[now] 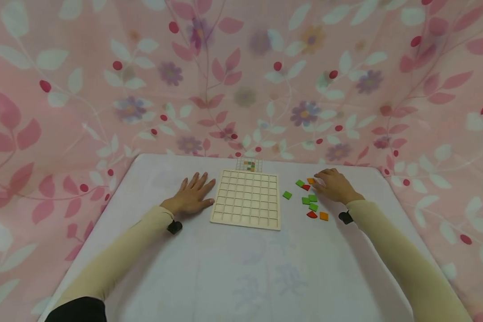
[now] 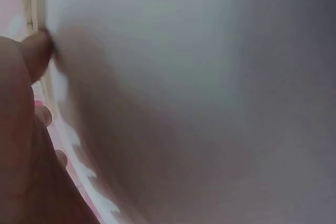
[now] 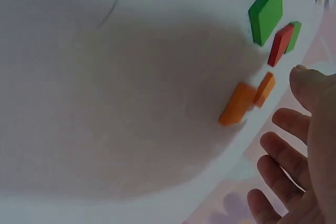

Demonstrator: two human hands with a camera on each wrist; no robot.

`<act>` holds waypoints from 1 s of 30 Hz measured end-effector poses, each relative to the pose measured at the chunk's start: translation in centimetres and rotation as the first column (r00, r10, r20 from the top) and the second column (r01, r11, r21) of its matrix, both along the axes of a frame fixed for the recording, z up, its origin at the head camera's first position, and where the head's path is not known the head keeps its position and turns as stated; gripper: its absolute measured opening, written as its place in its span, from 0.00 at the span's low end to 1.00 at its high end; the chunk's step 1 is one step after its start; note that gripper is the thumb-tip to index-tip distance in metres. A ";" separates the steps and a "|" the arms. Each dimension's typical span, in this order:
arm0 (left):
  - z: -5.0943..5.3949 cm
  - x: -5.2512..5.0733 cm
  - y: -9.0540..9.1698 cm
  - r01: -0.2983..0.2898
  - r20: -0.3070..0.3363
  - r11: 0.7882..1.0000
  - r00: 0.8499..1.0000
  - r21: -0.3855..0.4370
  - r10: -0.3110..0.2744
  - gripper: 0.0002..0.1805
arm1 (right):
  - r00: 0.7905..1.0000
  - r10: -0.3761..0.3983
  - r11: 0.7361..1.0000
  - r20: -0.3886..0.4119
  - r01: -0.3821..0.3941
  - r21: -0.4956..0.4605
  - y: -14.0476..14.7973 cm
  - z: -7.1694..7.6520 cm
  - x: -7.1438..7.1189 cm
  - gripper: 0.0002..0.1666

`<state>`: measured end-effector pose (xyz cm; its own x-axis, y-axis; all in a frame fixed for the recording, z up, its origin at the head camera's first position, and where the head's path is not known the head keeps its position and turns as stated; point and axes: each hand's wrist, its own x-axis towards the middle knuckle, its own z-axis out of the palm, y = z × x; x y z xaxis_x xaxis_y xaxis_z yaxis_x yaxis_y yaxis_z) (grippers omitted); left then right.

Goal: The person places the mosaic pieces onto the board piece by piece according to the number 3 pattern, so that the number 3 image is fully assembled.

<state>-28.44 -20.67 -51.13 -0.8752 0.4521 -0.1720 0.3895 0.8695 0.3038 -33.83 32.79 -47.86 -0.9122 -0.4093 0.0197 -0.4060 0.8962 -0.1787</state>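
A pale wooden grid board (image 1: 246, 200) lies at the middle of the white table. To its left, my left hand (image 1: 190, 195) rests palm down with spread fingers; in the left wrist view its thumb (image 2: 38, 51) touches the board's side edge. On the other side, my right hand (image 1: 335, 185) hovers beside an orange tile (image 1: 311, 181). In the right wrist view its fingers (image 3: 286, 177) are loosely bent and hold nothing. Two orange tiles (image 3: 237, 103) lie near them, one close against the other. A red piece (image 3: 281, 44) and a green tile (image 3: 266, 14) lie farther off.
Behind the board stands a small card (image 1: 248, 164) with a grid and coloured squares. Several green tiles (image 1: 306, 201), a red wedge (image 1: 311, 215) and another orange tile (image 1: 324, 216) lie right of the board. A pink floral cloth (image 1: 241, 80) hangs beyond the table's far edge.
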 end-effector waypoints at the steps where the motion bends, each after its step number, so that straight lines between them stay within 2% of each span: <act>1: -0.1 -0.1 0.2 0.003 -0.013 1.000 1.000 0.005 -0.003 0.44 | 1.000 0.012 1.000 -0.005 -0.012 -0.010 -0.5 -0.2 -0.2 0.25; 4: -0.3 -0.3 0.5 0.008 -0.013 1.000 1.000 0.024 -0.008 0.44 | 0.999 0.038 0.999 -0.013 -0.038 -0.034 -1.6 -1.0 -0.7 0.18; 8: -0.2 -0.6 0.9 0.008 0.030 0.997 0.999 0.074 -0.010 0.46 | 0.998 0.052 0.995 -0.026 -0.054 -0.078 -2.3 -1.6 -0.9 0.13; 15: -0.3 -1.0 1.0 -0.022 0.107 0.993 0.994 0.120 0.009 0.49 | 1.000 0.020 0.994 0.009 -0.019 -0.110 -3.0 -1.2 -1.1 0.13; 22: -0.1 -1.2 1.0 -0.029 0.076 0.993 0.997 0.113 0.020 0.48 | 0.997 -0.057 0.990 0.060 0.064 -0.129 -2.8 -1.3 -0.8 0.15; 30: -0.1 -0.3 1.2 -0.036 0.061 0.989 0.998 0.140 0.027 0.44 | 0.987 -0.007 0.981 0.159 0.038 -0.189 -2.2 -1.6 -0.4 0.17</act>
